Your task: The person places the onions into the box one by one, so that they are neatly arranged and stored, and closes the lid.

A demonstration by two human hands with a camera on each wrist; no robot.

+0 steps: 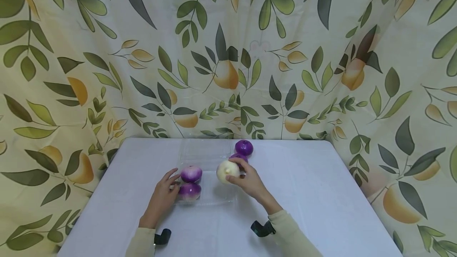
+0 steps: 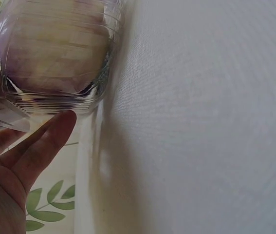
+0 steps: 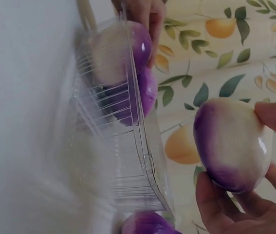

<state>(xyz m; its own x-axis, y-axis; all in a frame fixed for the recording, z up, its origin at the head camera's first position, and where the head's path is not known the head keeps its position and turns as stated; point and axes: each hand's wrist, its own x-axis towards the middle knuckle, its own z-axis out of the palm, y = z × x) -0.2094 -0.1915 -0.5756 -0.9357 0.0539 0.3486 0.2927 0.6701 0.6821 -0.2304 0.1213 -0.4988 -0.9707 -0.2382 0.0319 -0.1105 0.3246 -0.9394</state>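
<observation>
My right hand (image 1: 250, 181) pinches a white-and-purple onion (image 1: 225, 171) between thumb and fingers, above the right side of a clear plastic container (image 1: 221, 199). In the right wrist view this onion (image 3: 232, 145) is apart from the container wall. Two purple onions, a far one (image 1: 191, 173) and a near one (image 1: 189, 191), sit side by side in the container's left part. At the container's left edge, my left hand (image 1: 162, 195) holds the rim. The left wrist view shows a finger (image 2: 47, 144) against the clear wall, with an onion (image 2: 55, 48) behind the plastic.
Two more purple onions stand on the table at the container's back right, one farther back (image 1: 244, 147) and one partly behind my right hand (image 1: 238, 156). The container's clear lid (image 1: 203, 152) lies folded back. A leaf-patterned curtain (image 1: 228, 102) hangs behind the white table (image 1: 303, 193).
</observation>
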